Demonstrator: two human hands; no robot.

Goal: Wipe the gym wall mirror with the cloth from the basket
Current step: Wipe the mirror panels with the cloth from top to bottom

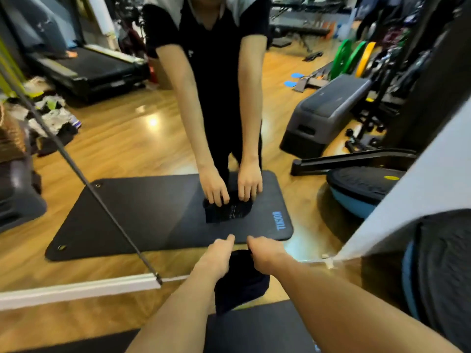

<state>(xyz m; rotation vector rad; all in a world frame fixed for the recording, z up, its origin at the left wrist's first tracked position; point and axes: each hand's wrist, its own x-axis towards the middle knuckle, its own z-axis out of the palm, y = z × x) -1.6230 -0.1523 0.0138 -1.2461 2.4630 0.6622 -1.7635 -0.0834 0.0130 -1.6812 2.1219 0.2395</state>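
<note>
I held the cloth (239, 278) up near the mirror's (153, 138) bottom edge — left hand (216, 253) and right hand (265, 253) each pinching a top corner, fingers curled. It hung limp and dark — soft, light, I judged, best bunched in one palm for wiping.
</note>
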